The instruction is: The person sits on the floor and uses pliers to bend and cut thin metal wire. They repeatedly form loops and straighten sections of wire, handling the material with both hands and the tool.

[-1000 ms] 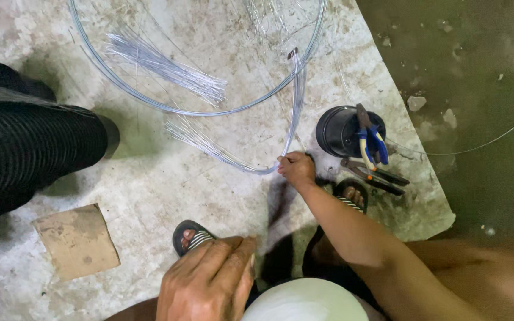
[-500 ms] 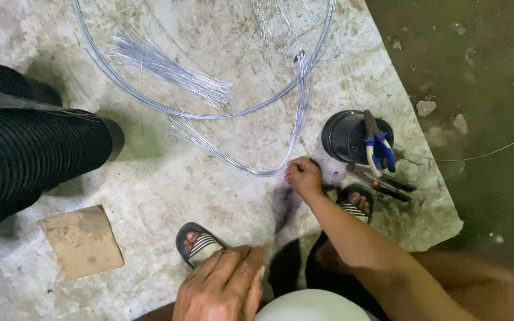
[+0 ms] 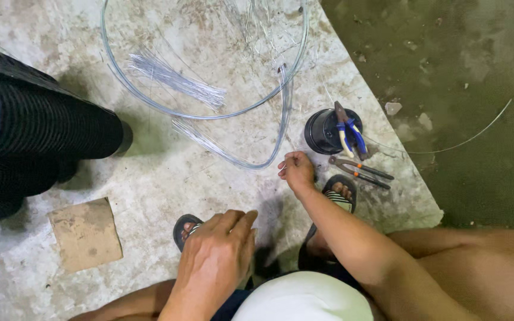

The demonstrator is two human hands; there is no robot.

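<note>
We pinch thin wire at the floor slab's near-right part.
Our right hand (image 3: 297, 171) closes its grip on springy, light wire strands (image 3: 257, 156), seemingly near their ends; left hand (image 3: 216, 261) rests empty, fingers relaxed.

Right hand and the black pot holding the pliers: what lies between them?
Head view: only bare concrete floor separates the right hand from the black pot.

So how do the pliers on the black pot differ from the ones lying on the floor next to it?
The pliers on the pot have blue and yellow handles; the floor pliers have dark handles. The first rest propped across the black pot; the second lie flat on the concrete. The right hand is nearer the floor pair. Neither is held.
</note>
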